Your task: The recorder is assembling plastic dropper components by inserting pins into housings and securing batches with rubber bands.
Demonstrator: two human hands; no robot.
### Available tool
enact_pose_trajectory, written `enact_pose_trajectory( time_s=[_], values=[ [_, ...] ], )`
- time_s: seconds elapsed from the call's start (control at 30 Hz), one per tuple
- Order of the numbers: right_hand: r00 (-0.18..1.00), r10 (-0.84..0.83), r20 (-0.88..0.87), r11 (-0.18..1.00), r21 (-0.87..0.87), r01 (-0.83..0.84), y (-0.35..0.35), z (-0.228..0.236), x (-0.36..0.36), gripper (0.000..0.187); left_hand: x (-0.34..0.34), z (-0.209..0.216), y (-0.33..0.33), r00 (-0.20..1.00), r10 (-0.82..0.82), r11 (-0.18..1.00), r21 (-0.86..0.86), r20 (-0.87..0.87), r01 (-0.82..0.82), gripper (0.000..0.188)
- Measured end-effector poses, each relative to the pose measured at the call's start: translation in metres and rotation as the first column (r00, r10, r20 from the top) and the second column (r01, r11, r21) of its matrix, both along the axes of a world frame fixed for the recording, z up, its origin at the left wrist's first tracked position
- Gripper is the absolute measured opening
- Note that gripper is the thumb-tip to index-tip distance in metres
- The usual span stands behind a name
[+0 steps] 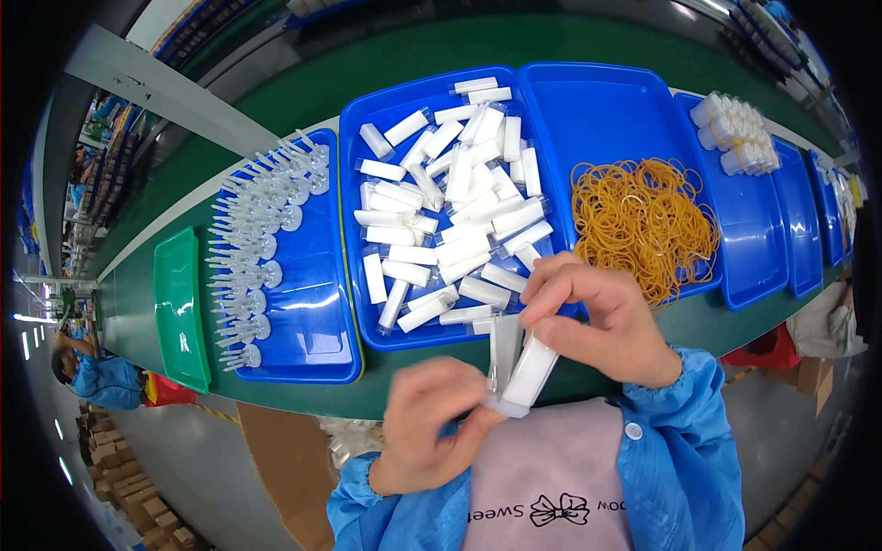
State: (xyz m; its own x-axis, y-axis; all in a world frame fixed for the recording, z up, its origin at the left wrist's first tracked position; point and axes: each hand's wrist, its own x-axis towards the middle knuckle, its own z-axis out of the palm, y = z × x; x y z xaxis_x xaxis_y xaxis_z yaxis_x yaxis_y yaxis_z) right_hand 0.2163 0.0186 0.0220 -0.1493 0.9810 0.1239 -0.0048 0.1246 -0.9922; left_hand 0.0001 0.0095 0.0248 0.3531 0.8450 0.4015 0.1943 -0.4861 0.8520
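In front of my chest, my right hand (602, 317) pinches the upper end of a white block in a clear plastic sleeve (531, 372), held tilted. A flat, greyish-clear strip (504, 349) stands just left of it, partly against the block. My left hand (436, 422) is at the block's lower end, thumb near it; motion smears its fingers, so their grip is unclear. Beyond both hands lies a blue tray (367, 108) heaped with similar white sleeved blocks (464, 220). Orange rubber bands (643, 230) pile up in the blue tray (597, 110) to its right.
Clear stemmed plastic parts (266, 220) line a blue tray (317, 285) on the left, beside a green tray (179, 303). Banded bundles of white pieces (735, 133) sit at the right, near more blue trays (749, 230). A cardboard box (276, 468) stands below the table edge. Another person (106, 376) is far left.
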Motion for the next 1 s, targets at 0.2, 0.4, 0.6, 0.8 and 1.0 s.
enact_pose_trajectory(
  time_s=[0.2, 0.4, 0.6, 0.8, 1.0],
  values=[
    [0.989, -0.055, 0.137, 0.992, 0.124, 0.038, 0.003, -0.001, 0.006, 0.023, -0.010, -0.008, 0.013, 0.994, -0.059, 0.991, -0.124, -0.095, 0.047, 0.022],
    [0.456, -0.383, 0.803, 0.907, 0.421, 0.021, 0.018, -0.017, 0.011, 0.037, -0.019, -0.025, 0.026, 0.973, 0.188, 0.944, -0.299, 0.136, -0.141, 0.019],
    [0.409, -0.410, 0.815, 0.887, 0.462, -0.033, 0.017, -0.048, 0.002, 0.031, -0.020, -0.027, 0.029, 0.959, 0.221, 0.954, -0.242, 0.175, -0.176, 0.014],
    [0.952, 0.046, 0.302, 0.999, 0.006, -0.050, 0.016, 0.005, 0.032, 0.032, -0.021, -0.016, 0.024, 0.998, -0.047, 0.988, -0.146, 0.033, 0.051, 0.020],
    [0.984, 0.167, 0.055, 0.966, -0.211, -0.152, 0.010, 0.008, 0.046, 0.022, -0.007, -0.011, 0.024, 0.953, -0.300, 0.953, 0.026, -0.047, 0.301, 0.038]
  ],
)
